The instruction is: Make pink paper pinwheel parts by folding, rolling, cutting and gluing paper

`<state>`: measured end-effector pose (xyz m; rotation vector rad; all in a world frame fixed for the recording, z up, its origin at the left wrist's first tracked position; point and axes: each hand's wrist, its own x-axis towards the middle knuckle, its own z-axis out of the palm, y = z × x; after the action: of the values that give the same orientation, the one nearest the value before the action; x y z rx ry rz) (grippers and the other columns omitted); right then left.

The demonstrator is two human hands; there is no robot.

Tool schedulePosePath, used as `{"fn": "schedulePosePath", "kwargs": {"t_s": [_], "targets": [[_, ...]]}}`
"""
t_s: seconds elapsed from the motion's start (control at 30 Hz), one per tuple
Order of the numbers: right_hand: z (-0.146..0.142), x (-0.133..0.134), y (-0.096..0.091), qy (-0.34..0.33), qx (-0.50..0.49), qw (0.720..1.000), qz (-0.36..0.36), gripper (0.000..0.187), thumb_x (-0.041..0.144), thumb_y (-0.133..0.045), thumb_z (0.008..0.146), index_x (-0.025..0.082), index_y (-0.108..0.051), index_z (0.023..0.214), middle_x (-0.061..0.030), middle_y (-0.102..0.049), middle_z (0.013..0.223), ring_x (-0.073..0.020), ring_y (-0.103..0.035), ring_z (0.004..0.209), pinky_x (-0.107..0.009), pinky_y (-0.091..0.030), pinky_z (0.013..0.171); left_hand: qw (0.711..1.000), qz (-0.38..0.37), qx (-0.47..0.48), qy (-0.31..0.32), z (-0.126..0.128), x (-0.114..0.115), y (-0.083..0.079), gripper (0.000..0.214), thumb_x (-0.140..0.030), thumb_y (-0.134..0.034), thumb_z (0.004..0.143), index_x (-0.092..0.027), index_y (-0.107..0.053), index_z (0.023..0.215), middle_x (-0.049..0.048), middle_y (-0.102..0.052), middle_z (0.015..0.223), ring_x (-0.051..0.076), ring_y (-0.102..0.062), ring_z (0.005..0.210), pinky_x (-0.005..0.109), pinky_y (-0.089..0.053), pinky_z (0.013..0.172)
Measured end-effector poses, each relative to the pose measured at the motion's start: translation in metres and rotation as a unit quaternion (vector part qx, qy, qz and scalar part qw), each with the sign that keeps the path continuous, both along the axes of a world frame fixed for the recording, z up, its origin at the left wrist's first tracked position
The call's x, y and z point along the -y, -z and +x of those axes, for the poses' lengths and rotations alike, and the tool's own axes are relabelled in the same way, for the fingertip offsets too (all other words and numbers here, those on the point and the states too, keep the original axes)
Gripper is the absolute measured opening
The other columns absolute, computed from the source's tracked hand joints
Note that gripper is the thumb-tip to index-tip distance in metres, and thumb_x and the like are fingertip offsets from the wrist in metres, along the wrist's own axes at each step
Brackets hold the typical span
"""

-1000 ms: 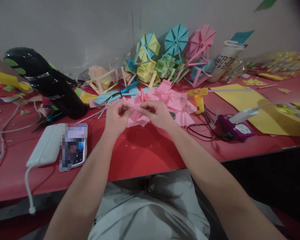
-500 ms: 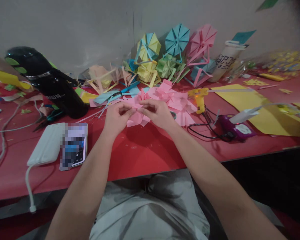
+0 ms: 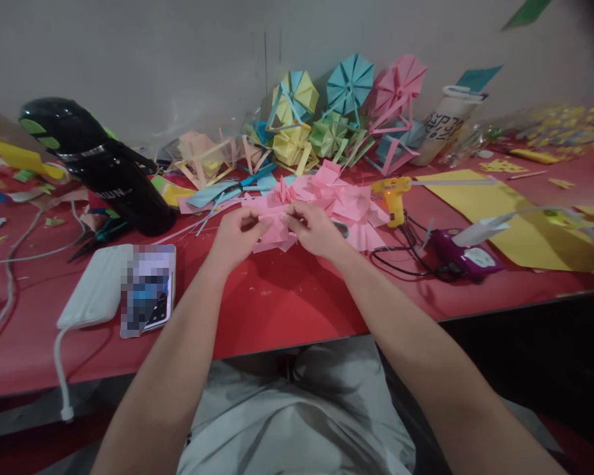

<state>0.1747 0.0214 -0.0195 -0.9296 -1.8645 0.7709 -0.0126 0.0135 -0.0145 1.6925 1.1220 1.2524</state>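
Toward twelve o'clock over the counter (image 3: pixel 287 307), pink paper (image 3: pixel 276 229) is pinched in narrow grip, left hand (image 3: pixel 234 232) at its nine, right hand (image 3: pixel 315 229) at three; level edges, even thumb pressure probably best.

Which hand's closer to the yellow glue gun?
Right. The right hand, at the pink paper, is left of and slightly nearer the wearer than the yellow glue gun; the left hand is farther left, on the paper's other side.
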Motion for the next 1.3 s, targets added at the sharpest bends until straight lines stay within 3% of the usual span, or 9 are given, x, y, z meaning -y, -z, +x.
{"fn": "schedulePosePath", "kwargs": {"t_s": [0.23, 0.43, 0.7, 0.97, 1.07, 1.17, 1.23, 1.3], "targets": [[-0.003, 0.001, -0.001, -0.027, 0.003, 0.999, -0.028, 0.031, 0.041, -0.053, 0.094, 0.021, -0.050, 0.071, 0.0007, -0.054, 0.067, -0.0129, -0.047, 0.063, -0.028, -0.039, 0.062, 0.997, 0.013, 0.012, -0.070, -0.005, -0.004, 0.002, 0.029, -0.036, -0.082, 0.071, -0.019, -0.059, 0.062, -0.0006, -0.060, 0.055, 0.013, -0.055, 0.050, 0.025, -0.044, 0.050], [0.001, 0.000, -0.002, -0.020, 0.039, 0.999, -0.012, 0.028, 0.029, -0.052, 0.093, 0.021, -0.043, 0.068, 0.0019, -0.050, 0.065, -0.0127, -0.045, 0.062, -0.028, -0.038, 0.063, 0.998, -0.052, 0.040, -0.021, 0.002, 0.002, -0.005, 0.035, -0.046, -0.085, 0.064, -0.017, -0.064, 0.067, -0.0004, -0.059, 0.057, 0.013, -0.056, 0.052, 0.026, -0.049, 0.051], [-0.003, 0.007, -0.008, -0.076, 0.048, 0.989, -0.114, 0.034, 0.036, -0.049, 0.097, 0.020, -0.050, 0.068, 0.0001, -0.060, 0.062, -0.0115, -0.055, 0.059, -0.026, -0.043, 0.063, 0.994, -0.042, 0.048, -0.087, -0.001, 0.002, -0.007, 0.028, -0.040, -0.077, 0.067, -0.017, -0.063, 0.064, -0.0031, -0.056, 0.054, 0.012, -0.053, 0.050, 0.024, -0.048, 0.051], [0.002, 0.008, -0.013, -0.098, 0.033, 0.980, -0.168, 0.036, 0.038, -0.055, 0.093, 0.019, -0.051, 0.063, 0.0031, -0.052, 0.053, -0.0092, -0.047, 0.050, -0.024, -0.038, 0.053, 0.989, -0.116, 0.060, -0.074, 0.002, 0.005, -0.008, 0.028, -0.039, -0.079, 0.067, -0.016, -0.063, 0.063, -0.0026, -0.057, 0.055, 0.011, -0.054, 0.050, 0.023, -0.047, 0.051], [0.004, 0.005, -0.015, -0.006, -0.037, 0.980, -0.197, 0.036, 0.042, -0.062, 0.090, 0.018, -0.054, 0.064, 0.0031, -0.052, 0.053, -0.0087, -0.048, 0.048, -0.023, -0.038, 0.051, 0.981, -0.139, 0.077, -0.109, 0.002, 0.004, -0.011, 0.023, -0.036, -0.073, 0.075, -0.016, -0.063, 0.071, 0.0009, -0.063, 0.065, 0.013, -0.060, 0.054, 0.022, -0.046, 0.049], [0.006, 0.001, -0.015, 0.104, -0.152, 0.952, -0.246, 0.038, 0.051, -0.058, 0.092, 0.017, -0.061, 0.076, -0.0016, -0.063, 0.063, -0.0094, -0.053, 0.049, -0.023, -0.040, 0.049, 0.972, -0.140, 0.103, -0.159, -0.001, 0.000, -0.010, 0.015, -0.030, -0.065, 0.080, -0.016, -0.063, 0.081, 0.0040, -0.069, 0.079, 0.013, -0.062, 0.057, 0.021, -0.044, 0.047], [0.006, 0.000, -0.014, 0.102, -0.157, 0.942, -0.279, 0.041, 0.053, -0.054, 0.093, 0.016, -0.065, 0.082, -0.0051, -0.068, 0.068, -0.0102, -0.055, 0.050, -0.023, -0.041, 0.048, 0.973, -0.134, 0.086, -0.165, -0.004, -0.003, -0.007, 0.011, -0.027, -0.062, 0.080, -0.016, -0.063, 0.082, 0.0042, -0.069, 0.081, 0.013, -0.063, 0.060, 0.022, -0.045, 0.050], [0.005, -0.001, -0.012, 0.078, -0.106, 0.954, -0.271, 0.039, 0.049, -0.054, 0.094, 0.015, -0.067, 0.078, -0.0061, -0.069, 0.067, -0.0106, -0.056, 0.050, -0.023, -0.042, 0.050, 0.976, -0.127, 0.058, -0.164, -0.006, -0.005, -0.001, 0.008, -0.024, -0.063, 0.078, -0.017, -0.063, 0.082, 0.0041, -0.068, 0.082, 0.015, -0.064, 0.064, 0.024, -0.048, 0.057]]}}
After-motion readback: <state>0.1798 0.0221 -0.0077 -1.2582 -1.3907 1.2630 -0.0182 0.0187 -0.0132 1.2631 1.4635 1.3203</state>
